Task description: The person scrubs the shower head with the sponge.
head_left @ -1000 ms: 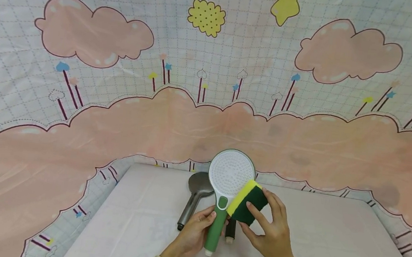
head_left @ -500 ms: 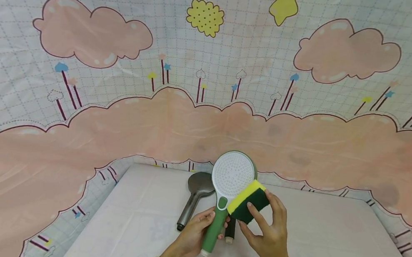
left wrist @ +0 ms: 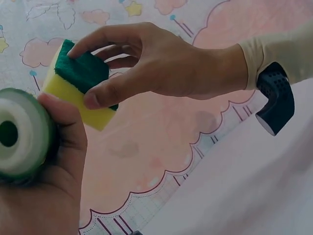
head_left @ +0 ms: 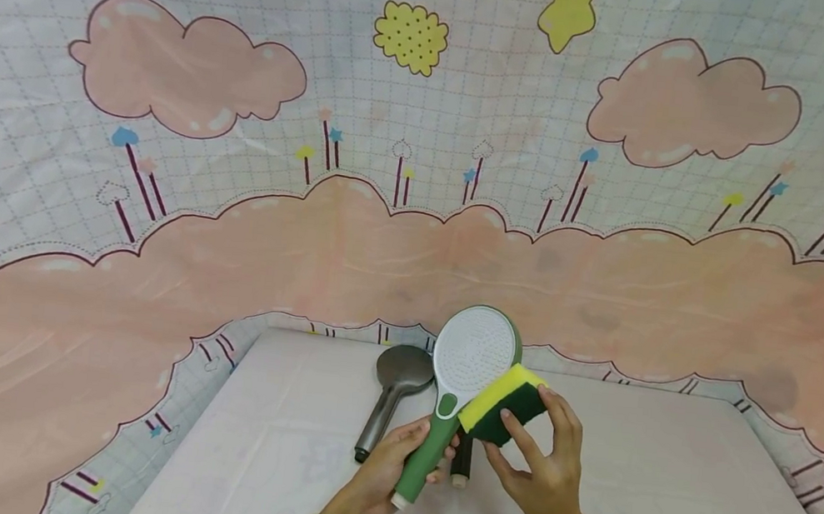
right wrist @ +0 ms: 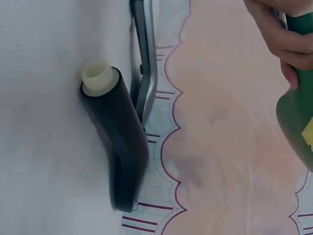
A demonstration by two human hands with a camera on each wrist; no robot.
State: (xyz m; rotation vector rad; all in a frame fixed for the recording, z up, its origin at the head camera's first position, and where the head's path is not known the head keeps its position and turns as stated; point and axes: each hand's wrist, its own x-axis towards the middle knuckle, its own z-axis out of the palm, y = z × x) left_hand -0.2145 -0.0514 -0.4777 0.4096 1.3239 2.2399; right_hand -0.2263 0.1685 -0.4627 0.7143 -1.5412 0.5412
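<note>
My left hand (head_left: 383,472) grips the green handle of a shower head (head_left: 476,352), its white, dotted spray face turned toward me and the handle slanting down to the left. In the left wrist view, the round end of the handle pokes out of the fist. Between thumb and fingertips, my right hand (head_left: 548,472) pinches a sponge (head_left: 505,402), yellow on one side and dark green on the other. The yellow side lies along the lower right edge of the shower head, where handle and head meet. Only the sponge's corner (right wrist: 309,133) shows in the right wrist view.
A grey shower head (head_left: 400,373) lies on the white table (head_left: 249,441), left of the green one. Behind the green one lies a black shower head (right wrist: 117,137), mostly hidden in the head view. A patterned cloth (head_left: 351,259) hangs behind the table.
The green shower head has tilted to the right, its head moving right and its handle end swinging left. The sponge and right hand have shifted slightly right with it.
</note>
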